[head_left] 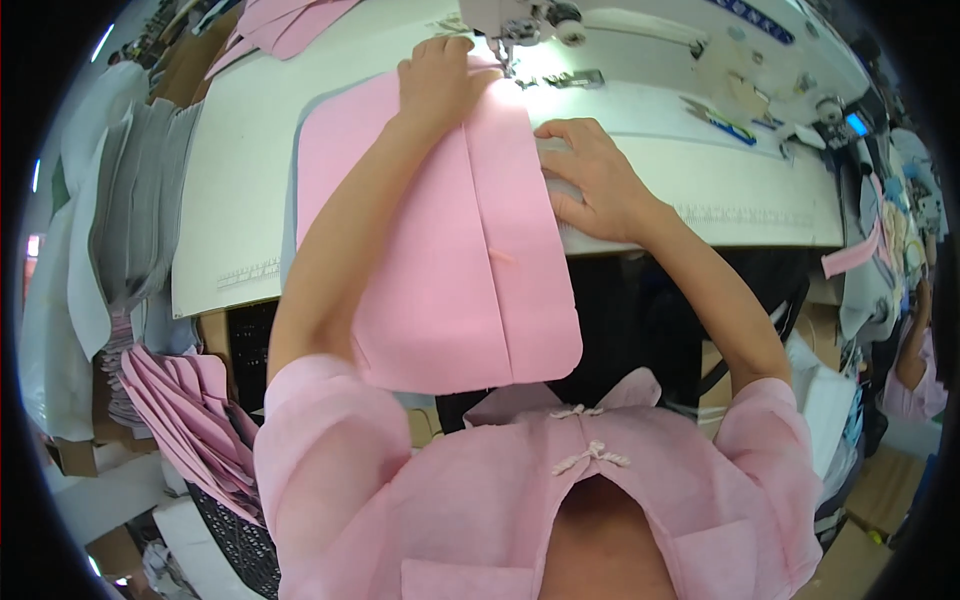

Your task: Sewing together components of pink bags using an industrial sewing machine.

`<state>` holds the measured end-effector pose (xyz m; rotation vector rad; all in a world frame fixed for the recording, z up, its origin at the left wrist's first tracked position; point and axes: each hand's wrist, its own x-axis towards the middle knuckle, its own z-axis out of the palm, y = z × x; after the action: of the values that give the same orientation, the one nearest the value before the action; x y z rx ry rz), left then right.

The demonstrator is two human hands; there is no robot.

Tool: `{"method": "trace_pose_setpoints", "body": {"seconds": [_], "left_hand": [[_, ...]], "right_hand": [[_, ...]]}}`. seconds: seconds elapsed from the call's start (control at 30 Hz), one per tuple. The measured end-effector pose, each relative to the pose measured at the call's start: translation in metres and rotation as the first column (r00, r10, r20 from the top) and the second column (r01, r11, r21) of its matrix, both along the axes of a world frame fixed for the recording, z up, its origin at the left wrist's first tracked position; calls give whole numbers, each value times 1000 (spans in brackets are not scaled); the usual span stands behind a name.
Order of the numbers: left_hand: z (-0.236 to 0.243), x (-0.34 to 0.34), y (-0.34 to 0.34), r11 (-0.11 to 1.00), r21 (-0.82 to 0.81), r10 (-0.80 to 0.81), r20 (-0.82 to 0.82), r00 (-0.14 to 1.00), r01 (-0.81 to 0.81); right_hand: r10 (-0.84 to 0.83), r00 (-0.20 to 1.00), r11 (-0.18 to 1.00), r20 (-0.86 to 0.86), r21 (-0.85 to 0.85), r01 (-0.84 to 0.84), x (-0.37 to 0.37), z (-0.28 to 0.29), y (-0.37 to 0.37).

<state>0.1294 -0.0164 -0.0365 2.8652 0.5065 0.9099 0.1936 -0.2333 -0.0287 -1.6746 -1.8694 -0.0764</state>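
A large pink panel (420, 270) with rounded corners lies partly on the sewing table, its far edge at the needle of a sewing machine (505, 45). A seam line runs down its length, and a grey layer (296, 180) shows along its left side. My left hand (437, 85) is closed on the far edge of the panel beside the presser foot, fingers bent and thumb pointing to the needle. At the panel's right edge, my right hand (597, 185) rests with its fingers apart and bent, the tips at the edge. The panel's near end hangs over my lap.
Scissors (730, 127) lie on the table (740, 190) at the right. More pink pieces (285, 22) sit at the far left. Grey panels (145, 190) are stacked left of the table, above pink pieces (190, 420) in a black basket (235, 540). Another person's arm (914, 345) shows far right.
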Motion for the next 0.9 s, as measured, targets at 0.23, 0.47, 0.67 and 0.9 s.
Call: {"method": "trace_pose_setpoints", "body": {"seconds": [0.23, 0.47, 0.67, 0.9], "left_hand": [[23, -173, -174, 940, -113, -336, -451, 827, 321], [-4, -193, -192, 960, 153, -182, -289, 940, 233], [45, -200, -174, 965, -125, -235, -42, 971, 229], [80, -195, -161, 950, 26, -299, -210, 931, 311]], "right_hand": [[-194, 962, 980, -193, -5, 197, -65, -12, -66], [-268, 895, 959, -356, -11, 283, -97, -26, -74], [-333, 598, 943, -729, -245, 226, -105, -61, -57], [-255, -226, 950, -940, -199, -243, -124, -61, -41]]}}
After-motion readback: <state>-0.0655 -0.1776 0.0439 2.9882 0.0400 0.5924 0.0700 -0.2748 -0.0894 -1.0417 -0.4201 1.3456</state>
